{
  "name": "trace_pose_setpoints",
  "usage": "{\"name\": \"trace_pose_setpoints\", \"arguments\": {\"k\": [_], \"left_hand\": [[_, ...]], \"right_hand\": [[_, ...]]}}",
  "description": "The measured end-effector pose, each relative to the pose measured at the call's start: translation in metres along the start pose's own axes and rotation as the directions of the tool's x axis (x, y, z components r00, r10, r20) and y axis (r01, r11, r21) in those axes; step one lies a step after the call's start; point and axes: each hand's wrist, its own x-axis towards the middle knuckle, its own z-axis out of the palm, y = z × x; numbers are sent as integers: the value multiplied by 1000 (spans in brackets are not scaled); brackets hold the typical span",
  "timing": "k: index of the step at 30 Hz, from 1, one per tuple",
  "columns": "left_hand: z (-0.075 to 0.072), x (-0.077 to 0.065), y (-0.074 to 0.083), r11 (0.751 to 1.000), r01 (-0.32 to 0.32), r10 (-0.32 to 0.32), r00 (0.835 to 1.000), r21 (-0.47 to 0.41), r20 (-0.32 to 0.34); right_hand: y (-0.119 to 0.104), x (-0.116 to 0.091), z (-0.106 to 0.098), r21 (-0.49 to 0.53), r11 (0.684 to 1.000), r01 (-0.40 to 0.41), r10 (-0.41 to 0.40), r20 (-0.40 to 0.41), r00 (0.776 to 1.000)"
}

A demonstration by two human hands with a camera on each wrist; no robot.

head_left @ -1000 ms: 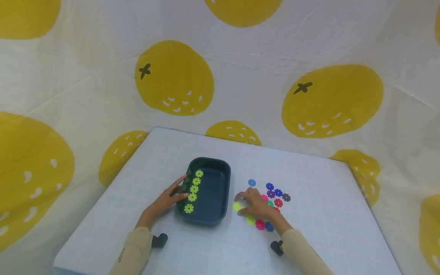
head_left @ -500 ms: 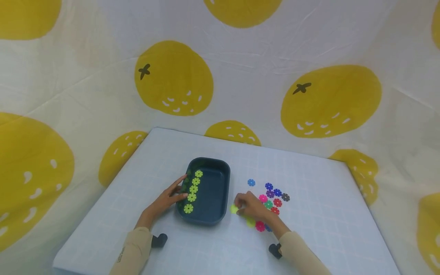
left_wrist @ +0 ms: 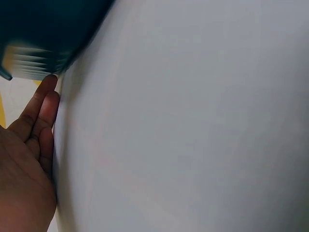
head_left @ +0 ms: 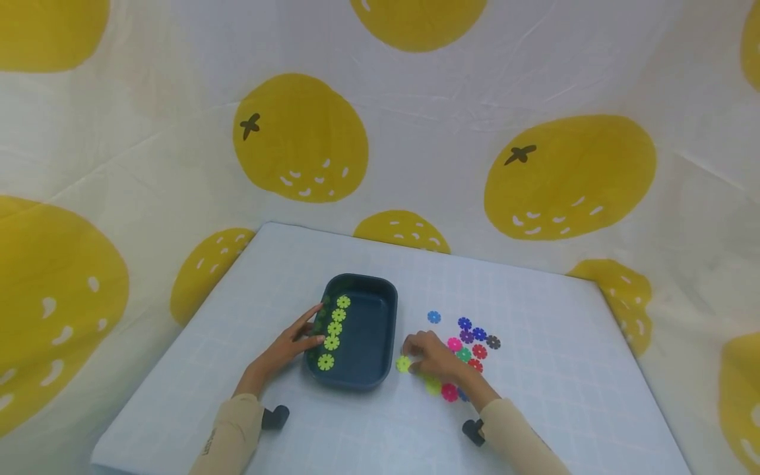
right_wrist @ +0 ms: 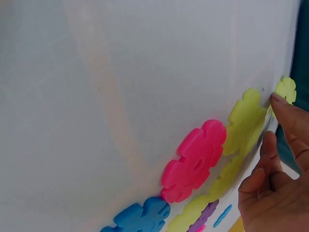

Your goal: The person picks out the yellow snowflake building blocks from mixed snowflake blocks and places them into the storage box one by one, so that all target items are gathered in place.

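Note:
In the head view, my left hand (head_left: 291, 343) rests at the left rim of a dark blue tray (head_left: 388, 336), fingers extended. The left wrist view has its fingertips (left_wrist: 50, 79) against the tray's outer wall. Several yellow-green notched flower discs (head_left: 335, 328) lie in a column along the tray's left side. My right hand (head_left: 436, 356), fingers bent, pinches another yellow-green disc (head_left: 403, 363) just right of the tray. In the right wrist view, a fingertip meets that disc (right_wrist: 286, 89). Two more yellow-green discs (right_wrist: 244, 121) lie close by, partly under the hand in the head view.
Right of the hand lie discs in pink (head_left: 449, 392), red (head_left: 479, 351), green (head_left: 464, 354), purple (head_left: 466, 336), dark blue (head_left: 465, 323) and grey (head_left: 493, 342). A light blue disc (head_left: 434, 316) sits apart behind. A fruit-patterned cloth (head_left: 415, 145) hangs behind the white table (head_left: 564, 369).
My right hand's fingers have closed in on the yellow-green disc, which has shifted slightly left and toward me. The left hand and the tray have stayed in place.

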Motion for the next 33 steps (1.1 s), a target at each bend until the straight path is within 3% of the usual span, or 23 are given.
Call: {"name": "trace_pose_setpoints", "arguments": {"k": [9, 14, 17, 20, 23, 28, 33], "left_hand": [[0, -2, -1, 1000, 2, -2, 1000, 1, -5], [1, -3, -1, 1000, 7, -7, 1000, 5, -4], [1, -3, -2, 1000, 1, -1, 1000, 4, -4], [1, -2, -2, 1000, -3, 3, 1000, 5, -4], [1, -2, -2, 1000, -3, 3, 1000, 6, -5], [1, 0, -2, 1000, -8, 8, 1000, 2, -4], [1, 1, -2, 1000, -13, 13, 1000, -12, -1]], "right_hand": [[-4, -3, 4, 51, 998, -35, 33, 47, 998], [2, -7, 3, 149, 989, -24, 20, 28, 999], [4, -8, 0, 251, 967, -48, 49, 3, 999], [4, -7, -5, 375, 921, -107, 125, -24, 992], [0, -5, -10, 471, 862, -186, 236, -49, 971], [-7, 0, -21, 614, 725, -313, 407, -15, 913], [-11, 6, -30, 721, 589, -367, 476, 58, 878]]}}
